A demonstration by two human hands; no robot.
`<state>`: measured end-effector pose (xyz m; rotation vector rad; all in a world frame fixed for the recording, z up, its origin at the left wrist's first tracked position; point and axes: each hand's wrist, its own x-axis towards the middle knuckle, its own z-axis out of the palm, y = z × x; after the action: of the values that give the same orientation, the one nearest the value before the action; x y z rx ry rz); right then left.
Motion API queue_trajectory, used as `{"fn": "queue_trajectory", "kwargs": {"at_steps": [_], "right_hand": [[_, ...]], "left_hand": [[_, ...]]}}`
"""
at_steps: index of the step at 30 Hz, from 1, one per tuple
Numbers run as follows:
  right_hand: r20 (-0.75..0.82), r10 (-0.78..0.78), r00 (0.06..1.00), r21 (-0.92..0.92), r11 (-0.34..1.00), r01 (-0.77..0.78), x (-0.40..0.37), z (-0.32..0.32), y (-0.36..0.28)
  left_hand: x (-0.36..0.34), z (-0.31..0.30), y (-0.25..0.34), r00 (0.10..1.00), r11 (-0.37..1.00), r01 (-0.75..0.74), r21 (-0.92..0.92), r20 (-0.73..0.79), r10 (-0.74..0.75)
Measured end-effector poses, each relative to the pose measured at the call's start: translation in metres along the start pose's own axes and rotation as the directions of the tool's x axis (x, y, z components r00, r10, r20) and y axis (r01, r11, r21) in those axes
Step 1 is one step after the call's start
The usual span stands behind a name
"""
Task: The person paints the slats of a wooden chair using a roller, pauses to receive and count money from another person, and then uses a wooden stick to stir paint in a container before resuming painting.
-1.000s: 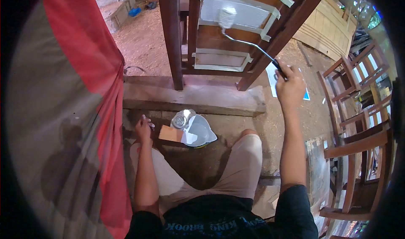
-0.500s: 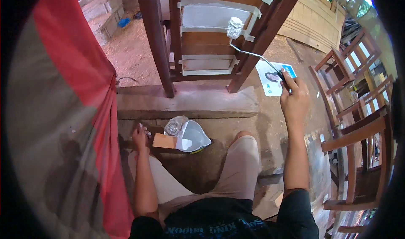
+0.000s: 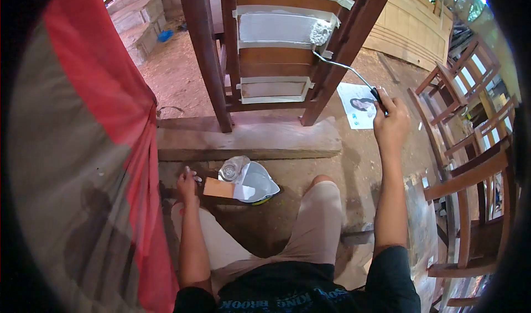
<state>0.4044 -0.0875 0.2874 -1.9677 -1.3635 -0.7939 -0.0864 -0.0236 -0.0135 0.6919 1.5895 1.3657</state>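
My right hand [image 3: 390, 125] grips the black handle of a small paint roller [image 3: 321, 32]. Its white head rests against the right end of a taped, white-painted panel [image 3: 276, 27] on a dark wooden frame [image 3: 206, 58]. My left hand [image 3: 187, 184] rests on the ground beside my left knee, fingers loosely curled with white paint on them, holding nothing. Just right of it sits a container of white paint [image 3: 255, 181] with a flat piece of wood [image 3: 220, 188] laid across it.
A thick wooden beam [image 3: 249, 140] lies across the ground under the frame. Red and grey cloth [image 3: 94, 147] hangs at left. Several wooden chairs [image 3: 470, 169] stand at right. A printed sheet [image 3: 358, 106] lies on the dirt floor. Concrete blocks [image 3: 138, 14] sit far left.
The roller head has shifted right and slightly up along the white panel, and my right hand moved right with it. My left hand stayed by the paint container.
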Motion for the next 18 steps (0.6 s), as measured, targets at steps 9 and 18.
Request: {"fn": "queue_trajectory", "kwargs": {"at_steps": [9, 18], "right_hand": [[-0.056, -0.142, 0.988, 0.117, 0.982, 0.148, 0.008, 0.019, -0.045], [-0.022, -0.186, 0.982, 0.173, 0.967, 0.187, 0.016, 0.022, -0.086]], "left_hand": [[0.006, 0.003, -0.009, 1.0, 1.0, -0.001, -0.01, 0.0, 0.001], [-0.008, 0.003, 0.012, 1.0, 0.997, 0.004, 0.076, -0.018, -0.002]]}}
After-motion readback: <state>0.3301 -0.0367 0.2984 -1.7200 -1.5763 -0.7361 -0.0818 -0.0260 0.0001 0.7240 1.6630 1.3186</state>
